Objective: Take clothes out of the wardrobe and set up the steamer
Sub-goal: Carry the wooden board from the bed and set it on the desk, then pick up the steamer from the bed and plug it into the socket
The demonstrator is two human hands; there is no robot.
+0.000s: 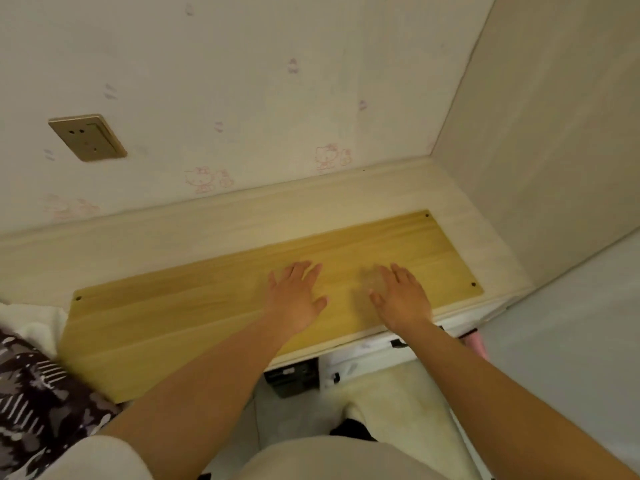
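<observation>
Both hands flat on the long yellow wooden board [214,317], left hand [294,299] and right hand [401,299] side by side, fingers spread wide, gripping nothing. No clothes or steamer in view. At ten o'clock sits the gold wall socket [87,137]. The board overhangs the pale ledge [173,233]; lean hard and it could tip.

Bare forearms, no sleeves down to the hands; cream short sleeve [104,459] at lower left, cream trousers [332,459].
</observation>
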